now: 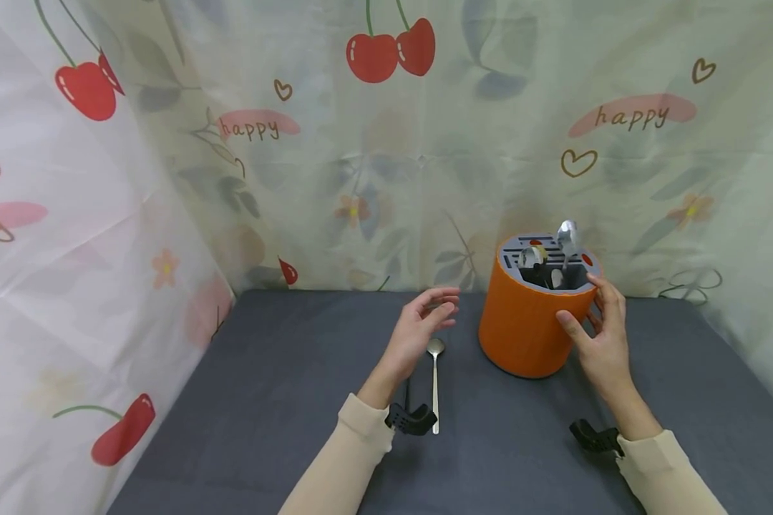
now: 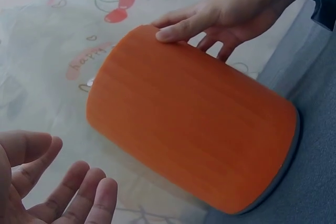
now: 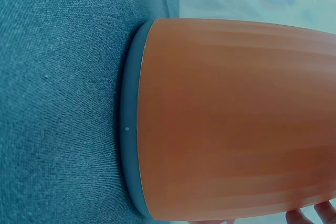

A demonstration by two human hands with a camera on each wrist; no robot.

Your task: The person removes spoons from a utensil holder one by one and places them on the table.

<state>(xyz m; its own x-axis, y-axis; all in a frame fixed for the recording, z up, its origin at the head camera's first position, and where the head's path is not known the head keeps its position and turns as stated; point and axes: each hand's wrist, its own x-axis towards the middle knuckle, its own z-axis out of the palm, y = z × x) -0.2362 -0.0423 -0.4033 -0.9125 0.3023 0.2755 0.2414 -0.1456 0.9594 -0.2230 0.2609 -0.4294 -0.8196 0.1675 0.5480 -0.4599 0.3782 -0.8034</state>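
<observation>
Holder (image 1: 530,325): solid orange wall; slotted top (image 1: 550,252) pale lavender-grey with dark slots and red spots; base band (image 3: 131,129) dark blue-grey. Upright spoon (image 1: 567,236): bright silver. Spoon on table (image 1: 435,386): silvery, handle paler. Table covering (image 1: 283,443): plain slate grey in head view, teal in right wrist view, where the orange also reads browner. Backdrop (image 1: 386,268): cream to pale green, printed with red cherries (image 1: 371,59), green stems, brown heart outlines, pink patches lettered "happy" in brown, grey-blue leaves, yellow-centred orange flowers. Sleeves (image 1: 338,465): plain cream. Wrist cameras (image 1: 414,420): black.
</observation>
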